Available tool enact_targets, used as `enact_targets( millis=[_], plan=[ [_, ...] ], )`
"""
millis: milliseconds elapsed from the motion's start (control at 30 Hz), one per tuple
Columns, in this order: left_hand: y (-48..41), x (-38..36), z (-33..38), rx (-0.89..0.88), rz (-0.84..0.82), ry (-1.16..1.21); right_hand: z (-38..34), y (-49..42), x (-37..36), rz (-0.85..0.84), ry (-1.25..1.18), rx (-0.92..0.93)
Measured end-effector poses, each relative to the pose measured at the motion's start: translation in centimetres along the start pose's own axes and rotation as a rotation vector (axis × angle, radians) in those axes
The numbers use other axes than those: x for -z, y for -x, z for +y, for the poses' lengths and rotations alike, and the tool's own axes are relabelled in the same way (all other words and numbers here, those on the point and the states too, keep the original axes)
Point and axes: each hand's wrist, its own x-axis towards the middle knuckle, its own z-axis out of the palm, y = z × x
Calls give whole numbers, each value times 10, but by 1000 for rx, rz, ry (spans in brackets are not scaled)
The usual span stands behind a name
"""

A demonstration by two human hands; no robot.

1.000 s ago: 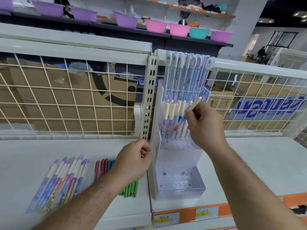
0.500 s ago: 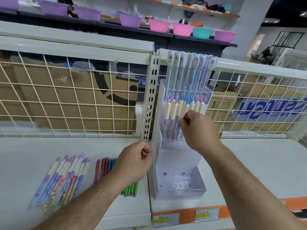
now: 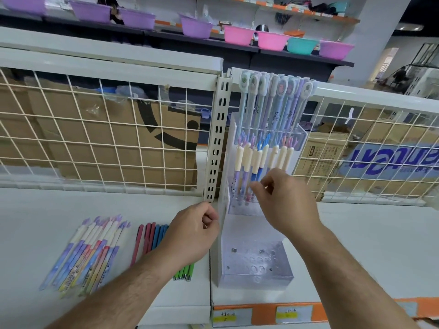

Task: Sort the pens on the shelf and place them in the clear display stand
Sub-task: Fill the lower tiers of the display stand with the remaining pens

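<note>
Nearest, on the white metal shelf [image 3: 47, 210], a fan of pastel cream-capped pens [image 3: 88, 252] and slim red, blue and green pens [image 3: 149, 236] are lying left of the clear acrylic tiered display stand [image 3: 255, 279]. The left hand [image 3: 190, 236] is curling against the stand's white side wall; I cannot tell whether it is gripping it. The right hand [image 3: 285, 205] is pinching a blue-barrelled cream-capped pen [image 3: 260, 170] standing in the middle tier. Tall pastel pens [image 3: 273, 103] are filling the rear tier.

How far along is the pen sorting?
Done: the clear display stand holds pens in its back and middle rows. In hand: right hand pinches a cream-capped pen in the middle row. Left: pastel pens, red and blue pens and green pens lie on the shelf; the front tier is empty.
</note>
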Motion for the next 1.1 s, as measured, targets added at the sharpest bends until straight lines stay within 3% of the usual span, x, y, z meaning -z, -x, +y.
enact_targets(
  millis=[167, 367, 567, 833, 1100],
  plan=[
    [3, -3, 2, 6, 69, -18, -3, 34, -9, 14, -133, 107],
    [13, -1, -5, 16, 144, -120, -3, 58, -42, -249, -103, 226],
    [36, 10, -29, 71, 194, -201, -16, 69, -71, -318, -152, 278],
    [54, 49, -69, 82, 217, -255, -66, 74, -98, -422, -65, 325],
    [73, 120, -138, 83, 208, -492, -147, 92, -146, -508, -20, 297]
  ],
)
